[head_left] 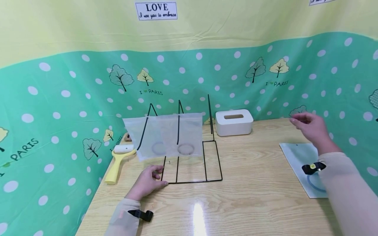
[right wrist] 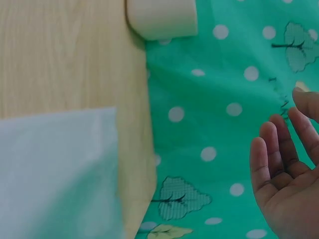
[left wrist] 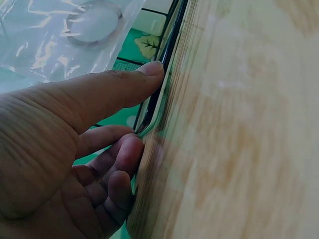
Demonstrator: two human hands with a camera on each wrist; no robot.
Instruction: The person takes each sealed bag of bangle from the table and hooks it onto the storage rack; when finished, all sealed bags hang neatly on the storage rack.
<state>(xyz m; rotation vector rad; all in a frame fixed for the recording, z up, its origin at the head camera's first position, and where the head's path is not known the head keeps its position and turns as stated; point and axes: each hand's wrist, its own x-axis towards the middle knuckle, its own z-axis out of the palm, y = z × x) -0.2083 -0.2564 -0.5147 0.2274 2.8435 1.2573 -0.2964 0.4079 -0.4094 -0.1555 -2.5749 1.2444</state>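
A black wire rack (head_left: 195,182) with upright prongs stands on the wooden table. Over two of its prongs hangs a translucent plastic bag (head_left: 169,132); ring outlines show on its lower part. At the rack's near-left corner, my left hand (head_left: 147,180) pinches the base wire between thumb and fingers, which the left wrist view shows close up. My right hand (head_left: 313,129) is raised over the table's far right side, fingers loosely bent, holding nothing visible. Below the right forearm lies another pale bag (head_left: 295,160) with a blue ring mark, partly covered by the sleeve.
A yellow-handled lint roller (head_left: 116,167) lies left of the rack. Behind the rack to the right stands a white tissue box (head_left: 234,126). Green dotted cloth (head_left: 189,78) hangs along the table's back and sides. A small brownish item (head_left: 127,137) sits behind the roller.
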